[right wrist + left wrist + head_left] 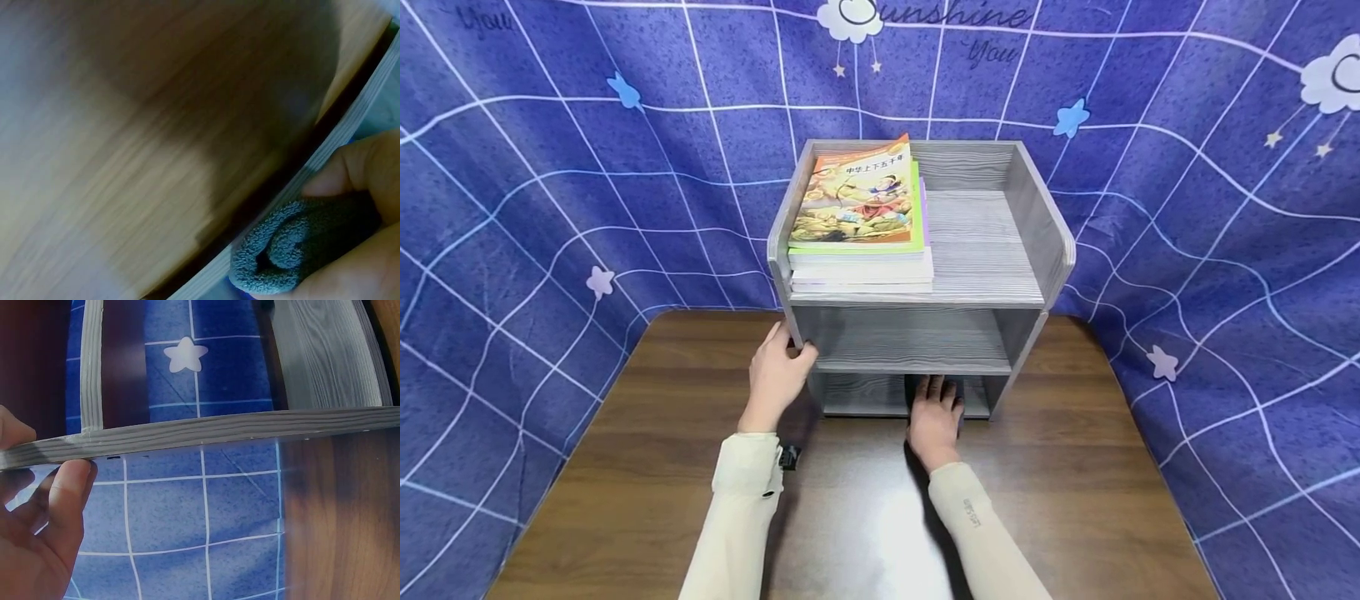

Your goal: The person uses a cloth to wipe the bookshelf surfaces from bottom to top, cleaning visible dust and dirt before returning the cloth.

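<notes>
A grey wood-grain shelf unit (910,302) stands on the brown table. My left hand (775,367) grips the front edge of its left side panel, and the left wrist view shows the thumb and fingers on either side of that panel (206,432). Down at the lowest compartment, my right hand (934,421) holds a dark rolled towel (284,247) between thumb and fingers. The roll's spiral end shows in the right wrist view, by the bottom board's edge; from the head camera the hand covers most of it.
A stack of books (861,267) with an orange-covered one on top lies in the upper left of the unit. Behind the table (677,442) hangs a blue curtain (700,167) with white lines and stars. A small black object (789,457) is at the left cuff.
</notes>
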{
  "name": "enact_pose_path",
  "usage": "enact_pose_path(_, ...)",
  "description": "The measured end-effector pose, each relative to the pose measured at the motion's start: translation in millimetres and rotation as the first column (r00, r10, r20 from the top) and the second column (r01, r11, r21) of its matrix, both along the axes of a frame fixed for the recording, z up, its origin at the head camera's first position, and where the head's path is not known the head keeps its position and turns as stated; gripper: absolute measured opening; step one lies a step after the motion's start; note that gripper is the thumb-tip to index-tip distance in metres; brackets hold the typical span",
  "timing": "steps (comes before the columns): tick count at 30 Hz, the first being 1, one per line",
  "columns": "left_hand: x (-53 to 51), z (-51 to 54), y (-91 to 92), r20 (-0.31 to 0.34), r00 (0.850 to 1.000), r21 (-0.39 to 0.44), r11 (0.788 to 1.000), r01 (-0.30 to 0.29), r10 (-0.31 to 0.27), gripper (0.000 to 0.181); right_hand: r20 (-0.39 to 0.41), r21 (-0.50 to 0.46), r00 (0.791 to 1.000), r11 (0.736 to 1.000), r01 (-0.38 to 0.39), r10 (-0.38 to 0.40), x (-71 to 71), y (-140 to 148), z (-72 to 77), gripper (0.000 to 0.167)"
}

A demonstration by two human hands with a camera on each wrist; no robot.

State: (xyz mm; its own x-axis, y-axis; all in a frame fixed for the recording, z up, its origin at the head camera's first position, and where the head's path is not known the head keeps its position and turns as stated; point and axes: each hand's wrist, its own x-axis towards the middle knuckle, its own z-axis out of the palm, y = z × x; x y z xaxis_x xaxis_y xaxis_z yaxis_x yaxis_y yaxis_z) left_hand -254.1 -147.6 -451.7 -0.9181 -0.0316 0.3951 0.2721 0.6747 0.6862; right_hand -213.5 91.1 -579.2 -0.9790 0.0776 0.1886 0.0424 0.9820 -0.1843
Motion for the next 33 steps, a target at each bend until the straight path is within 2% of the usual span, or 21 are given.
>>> enact_pose_path(3, 0.7, 0.9, -1.2, 0.004, 1.000, -0.004, 1.000, -0.004, 0.004, 0.017, 0.022, -0.012, 1.000, 1.000, -0.014, 0.014, -0.3, -12, 1.5, 0.095)
enact_pose_path(10, 1.3, 1.7, -1.3, 0.004, 1.000, -0.010, 1.000, -0.005, 0.005, 0.017, 0.007, -0.005, 1.000, 1.000, -0.029, 0.029, -1.8, -32, 3.6, 0.093)
enact_pose_path(16, 1.9, 2.3, -1.8, 0.009, 1.000, -0.006, 1.000, 0.006, -0.006, 0.020, 0.031, 0.037, 0.998, 0.998, -0.055, 0.054, -4.4, -49, 6.2, 0.098)
enact_pose_path(23, 1.3, 0.3, -1.3, 0.017, 1.000, -0.006, 1.000, 0.010, -0.010, 0.018, 0.100, 0.044, 0.992, 0.996, -0.083, 0.078, -6.6, -69, 9.0, 0.101)
enact_pose_path(28, 2.1, 1.9, -0.7, 0.015, 1.000, -0.008, 1.000, 0.007, -0.007, 0.020, 0.084, 0.068, 0.993, 0.994, -0.090, 0.084, -7.7, -84, 9.5, 0.105)
enact_pose_path(33, 2.5, 2.0, -0.7, 0.015, 1.000, -0.007, 1.000, 0.007, -0.007, 0.023, 0.052, 0.110, 0.993, 0.988, -0.107, 0.101, -9.0, -97, 9.9, 0.098)
